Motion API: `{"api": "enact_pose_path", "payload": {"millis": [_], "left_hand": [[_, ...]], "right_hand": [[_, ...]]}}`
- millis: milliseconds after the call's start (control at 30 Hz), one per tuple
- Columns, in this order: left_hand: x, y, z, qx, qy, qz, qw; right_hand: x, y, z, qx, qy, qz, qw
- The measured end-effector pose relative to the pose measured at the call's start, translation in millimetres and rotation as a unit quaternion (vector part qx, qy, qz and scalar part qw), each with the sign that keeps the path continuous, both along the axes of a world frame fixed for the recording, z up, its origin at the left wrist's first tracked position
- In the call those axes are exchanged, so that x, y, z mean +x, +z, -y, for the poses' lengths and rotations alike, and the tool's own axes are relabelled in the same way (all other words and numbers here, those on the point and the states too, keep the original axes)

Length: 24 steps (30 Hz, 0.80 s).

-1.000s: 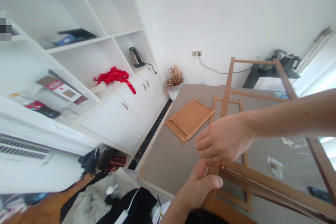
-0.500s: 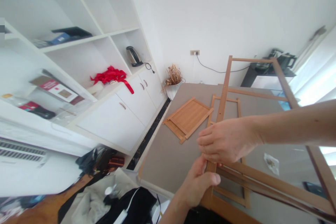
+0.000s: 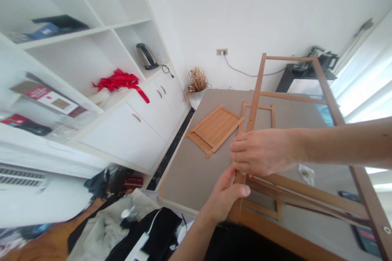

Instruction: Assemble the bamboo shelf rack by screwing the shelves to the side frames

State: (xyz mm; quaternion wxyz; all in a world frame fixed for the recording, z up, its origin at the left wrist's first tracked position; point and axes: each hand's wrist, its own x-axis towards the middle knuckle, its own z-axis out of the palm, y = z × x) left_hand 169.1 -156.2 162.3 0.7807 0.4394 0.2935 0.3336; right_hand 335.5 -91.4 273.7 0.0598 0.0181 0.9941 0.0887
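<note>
A brown wooden frame (image 3: 256, 89) with two uprights and several crosspieces stands tilted in front of me, at the right of the view. My left hand (image 3: 226, 193) is wrapped around the lower part of its near upright, thumb on the face toward me. Just above it, my right hand (image 3: 260, 151) closes over the same upright, where a crosspiece joins it. The right fingertips are partly hidden behind the wood. Beyond the hands, wooden panels (image 3: 219, 127) lie stacked on the grey table (image 3: 196, 179). Another slim wooden frame (image 3: 273, 116) lies behind the upright.
A small plastic bag (image 3: 306, 174) and a phone (image 3: 366, 236) lie at the right. White shelves (image 3: 92, 138) line the left, with a kettle (image 3: 147, 56) and red ribbon (image 3: 118, 80). Clothes (image 3: 107, 228) are heaped at lower left. A potted dried plant (image 3: 196, 100) stands by the wall.
The view has shifted slightly, so the table and shelves sit a little higher and further left. Both hands keep hold of the same upright, in nearly the same places.
</note>
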Motion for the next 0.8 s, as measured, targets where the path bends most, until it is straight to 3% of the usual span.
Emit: {"api": "enact_pose_path", "payload": {"millis": [133, 367, 567, 800], "left_hand": [[0.9, 5.1, -2.2, 0.017, 0.01, -0.039, 0.999], [4.4, 9.0, -1.6, 0.011, 0.015, -0.033, 0.999], [1.7, 5.9, 0.7, 0.019, 0.019, -0.038, 0.999], [1.7, 3.8, 2.6, 0.014, 0.005, -0.023, 1.0]], "right_hand": [[-7.3, 9.8, -5.4, -0.036, 0.017, 0.042, 0.998], [-15.1, 32.0, -3.3, -0.052, -0.061, 0.036, 0.996], [-12.3, 21.0, 4.5, -0.061, -0.057, 0.048, 0.995], [-8.8, 17.2, 10.4, -0.036, -0.003, 0.031, 0.999]]}}
